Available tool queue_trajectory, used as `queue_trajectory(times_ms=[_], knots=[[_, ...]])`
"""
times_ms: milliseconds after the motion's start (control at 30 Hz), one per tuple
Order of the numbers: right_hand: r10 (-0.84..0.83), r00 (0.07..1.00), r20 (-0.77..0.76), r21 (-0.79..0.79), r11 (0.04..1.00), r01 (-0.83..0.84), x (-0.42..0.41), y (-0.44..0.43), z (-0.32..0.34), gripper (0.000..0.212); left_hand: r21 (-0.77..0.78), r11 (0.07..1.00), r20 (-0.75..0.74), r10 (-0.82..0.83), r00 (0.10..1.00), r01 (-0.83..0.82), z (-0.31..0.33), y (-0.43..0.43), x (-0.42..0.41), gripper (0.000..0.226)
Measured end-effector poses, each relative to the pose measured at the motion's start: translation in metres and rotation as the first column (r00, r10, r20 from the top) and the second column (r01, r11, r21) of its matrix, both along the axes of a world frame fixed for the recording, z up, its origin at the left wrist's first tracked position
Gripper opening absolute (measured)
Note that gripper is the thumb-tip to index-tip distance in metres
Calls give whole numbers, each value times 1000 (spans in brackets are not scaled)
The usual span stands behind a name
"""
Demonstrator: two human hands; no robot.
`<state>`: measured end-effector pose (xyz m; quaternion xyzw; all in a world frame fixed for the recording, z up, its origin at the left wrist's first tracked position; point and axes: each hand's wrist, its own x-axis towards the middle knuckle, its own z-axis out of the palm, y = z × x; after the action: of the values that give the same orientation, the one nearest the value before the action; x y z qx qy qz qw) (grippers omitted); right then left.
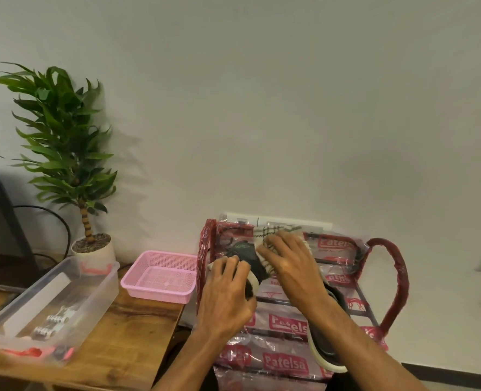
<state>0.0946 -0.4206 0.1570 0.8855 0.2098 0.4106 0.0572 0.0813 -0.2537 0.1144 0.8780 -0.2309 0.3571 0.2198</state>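
My left hand [228,289] grips a dark shoe [246,256] with a white sole and holds it over the top of a rack. My right hand [287,259] lies on the shoe's upper, its fingers spread and curved over a white checkered cloth [276,231] bunched beneath the palm. The thumb is hidden. A second dark shoe [328,351] with a white sole lies on the rack under my right forearm.
The rack [287,325] is wrapped in clear plastic with red labels and has red looped ends [397,280]. On the wooden table [132,334] to the left stand a pink basket [160,277], a clear plastic box [53,309] and a potted plant [64,142].
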Motion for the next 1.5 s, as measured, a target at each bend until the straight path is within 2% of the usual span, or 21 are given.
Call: queue_trajectory(times_ms=[67, 100, 200, 267, 333, 367, 433, 500, 600, 667, 767, 933, 1000, 1100, 1167, 1267, 1333, 1433, 1500], knots=[[-23, 1000, -10, 148, 989, 24, 0, 6, -2, 45, 5, 1000, 1, 5, 1000, -5, 1, -1, 0, 76], [27, 999, 26, 160, 987, -30, -3, 12, -4, 37, 3, 1000, -4, 6, 1000, -6, 1, -1, 1, 75], [156, 987, 46, 57, 986, -159, -5, 18, -9, 30, -6, 1000, -10, 2, 1000, -2, -3, 3, 1, 71], [96, 995, -10, 37, 995, -95, 5, 9, -7, 37, 11, 1000, -5, 4, 1000, -4, -4, 3, 0, 73], [-8, 996, -87, 94, 995, 16, 9, 7, -4, 49, 26, 1000, 4, 12, 1000, -12, -2, 1, -1, 76], [-7, 996, -85, 117, 993, 17, 7, 11, -3, 48, 29, 1000, 7, 11, 1000, -11, -2, -1, -1, 77], [93, 995, -25, 141, 986, -89, 0, 20, -8, 34, 29, 1000, 5, -5, 1000, 5, -4, 0, 0, 74], [157, 987, -40, 152, 977, -149, -5, 20, -11, 32, 39, 999, 8, -15, 1000, 15, -7, 2, -1, 71], [41, 993, -108, 212, 977, -17, 2, 4, -10, 48, 83, 997, 21, -5, 1000, 3, -9, 1, -3, 75], [-12, 991, -131, 321, 946, 54, 3, -4, -8, 55, 101, 995, 34, -5, 999, 2, -8, -1, -4, 77], [7, 995, -101, 492, 869, 44, -7, -2, -9, 68, 57, 997, 10, 45, 999, -46, -9, 2, -2, 81], [94, 995, -38, 759, 651, -33, -28, 18, -28, 78, -23, 991, -42, 128, 991, -129, -7, 15, 3, 77], [150, 987, -64, 776, 629, -46, -35, 34, -38, 74, -48, 990, -56, 132, 990, -135, -5, 16, 2, 73], [244, 961, -127, 720, 690, -80, -41, 54, -52, 61, -66, 987, -94, 143, 985, -149, -3, 15, 0, 71], [248, 956, -154, 700, 710, -72, -35, 57, -52, 59, -67, 984, -113, 157, 981, -166, -4, 14, -1, 70], [196, 952, -235, 796, 600, 73, -21, 55, -45, 55, -15, 984, -111, 174, 978, -177, -6, 12, -3, 71], [248, 930, -272, 835, 540, 101, -23, 59, -43, 54, -11, 982, -126, 185, 975, -188, -7, 12, -4, 71], [379, 885, -271, 835, 550, 19, -32, 66, -52, 55, -54, 975, -178, 201, 963, -214, -8, 19, -4, 70], [348, 901, -261, 828, 560, 24, -29, 67, -58, 53, -39, 978, -200, 194, 960, -205, -10, 22, -5, 66]])
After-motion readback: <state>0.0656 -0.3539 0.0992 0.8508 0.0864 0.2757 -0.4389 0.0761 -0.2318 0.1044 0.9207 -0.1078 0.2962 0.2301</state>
